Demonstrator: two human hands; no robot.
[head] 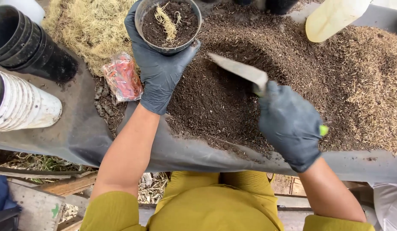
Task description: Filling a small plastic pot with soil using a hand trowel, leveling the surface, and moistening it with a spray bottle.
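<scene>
Potting bench setup here: a tabletop [78, 132] covered in dark grey sheeting, with a big heap of dark potting mix [224, 98] spread over the middle and paler, strawy stuff toward the right edge. Left hand [158, 68], in a dark glove, is wrapped around a small black pot [167, 25] near the far edge; the pot's mostly full of soil with a pale stringy root clump on top. Right hand [290, 126] is closed around the handle of a trowel [241, 70], whose blade runs up and left, its tip just right of and below the pot. So the pot sits up-left of the blade, along its long axis. Stacked pots [23, 42] lie at the left edge.
</scene>
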